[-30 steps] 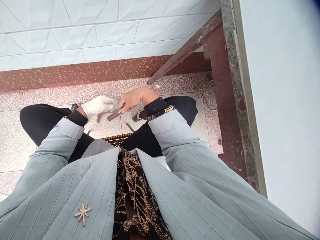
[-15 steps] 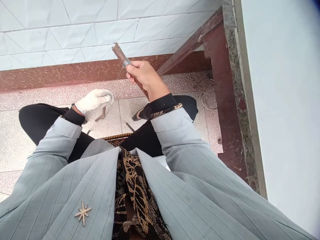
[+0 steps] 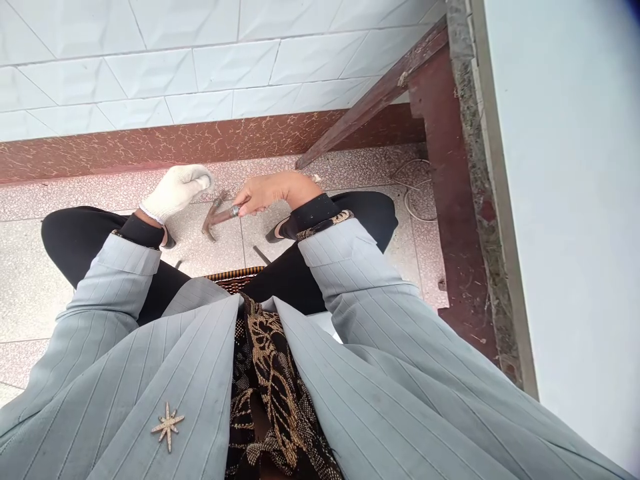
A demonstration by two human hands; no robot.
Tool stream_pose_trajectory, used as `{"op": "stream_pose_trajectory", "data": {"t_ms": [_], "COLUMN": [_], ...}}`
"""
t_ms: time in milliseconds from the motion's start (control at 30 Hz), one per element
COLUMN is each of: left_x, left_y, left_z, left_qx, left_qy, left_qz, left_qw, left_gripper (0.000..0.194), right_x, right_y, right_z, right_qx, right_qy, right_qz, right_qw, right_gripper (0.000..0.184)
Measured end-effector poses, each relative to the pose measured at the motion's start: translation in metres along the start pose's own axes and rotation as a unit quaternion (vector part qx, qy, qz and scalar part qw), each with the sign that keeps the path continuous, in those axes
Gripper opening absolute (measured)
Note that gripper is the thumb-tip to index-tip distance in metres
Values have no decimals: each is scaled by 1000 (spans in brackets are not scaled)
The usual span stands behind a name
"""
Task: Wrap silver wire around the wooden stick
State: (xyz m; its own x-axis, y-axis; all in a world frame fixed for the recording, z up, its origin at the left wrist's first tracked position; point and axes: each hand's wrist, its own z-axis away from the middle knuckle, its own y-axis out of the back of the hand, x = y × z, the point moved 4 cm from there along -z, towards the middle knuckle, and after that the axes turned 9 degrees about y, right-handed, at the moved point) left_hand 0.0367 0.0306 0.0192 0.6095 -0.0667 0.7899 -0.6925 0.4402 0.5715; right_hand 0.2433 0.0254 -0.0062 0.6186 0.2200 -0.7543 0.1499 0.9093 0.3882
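Observation:
My right hand [image 3: 267, 191] is bare and wraps the brown handle of a hammer [image 3: 223, 215]. Silvery wire is wound round the handle just beyond my fingers. The curved, rusty-looking head lies to the left, low over the floor; I cannot tell whether it touches the floor. My left hand [image 3: 177, 191], in a white knitted glove, is up and left of the hammer head. Its thumb and fingers are pressed together, and whatever they pinch is too unclear to name. The two hands are apart.
Between my knees is a woven seat edge [image 3: 234, 274]. A speckled tile floor [image 3: 30, 280] meets a white tiled wall [image 3: 150, 67]. At right stand a slanting dark red bar [image 3: 370, 97], a red panel [image 3: 453, 173] and a coiled cable [image 3: 413, 193].
My right hand has come down and slightly left, bringing the hammer from near the wall to low over the floor. My left hand has shifted a little up and left.

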Motion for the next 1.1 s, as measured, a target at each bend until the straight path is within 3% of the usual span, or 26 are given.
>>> {"op": "stream_pose_trajectory", "data": {"t_ms": [67, 133, 300, 467, 700, 833, 900, 1000, 1100], "left_x": [-3, -5, -11, -12, -6, -1, 2, 5, 6], "left_y": [0, -1, -9, -33, -49, -47, -47, -46, -41], "left_z": [-4, -7, -13, -12, -8, -4, -2, 0, 1], "left_qx": [10, 18, 12, -67, -102, -97, -91, -82, -83], "left_qy": [6, 13, 23, 17, -10, -12, -19, -31, -51], "left_qz": [-11, -18, -15, -18, -84, -137, -174, -213, -209], "left_qw": [1000, 1000, 1000, 997, 991, 986, 980, 973, 973], "left_gripper": [17, 17, 13, 21, 25, 26, 26, 22, 20], "right_x": [-3, -7, -9, -5, 8, 8, 6, 2, -3], "right_y": [-2, 3, 22, 29, 29, 27, 24, 12, -1], "right_z": [2, 6, 23, 23, 12, 11, 6, -3, -5], "right_qx": [-38, -25, 123, 257, 312, 297, 261, 147, 3], "right_qy": [47, 99, 162, 135, -2, -63, -90, -109, -72], "right_qz": [-29, -42, -93, -150, -91, 17, 76, 104, 46], "right_qw": [998, 994, 975, 945, 946, 953, 958, 978, 996], "right_gripper": [20, 25, 19, 13, 12, 12, 14, 17, 15]}}
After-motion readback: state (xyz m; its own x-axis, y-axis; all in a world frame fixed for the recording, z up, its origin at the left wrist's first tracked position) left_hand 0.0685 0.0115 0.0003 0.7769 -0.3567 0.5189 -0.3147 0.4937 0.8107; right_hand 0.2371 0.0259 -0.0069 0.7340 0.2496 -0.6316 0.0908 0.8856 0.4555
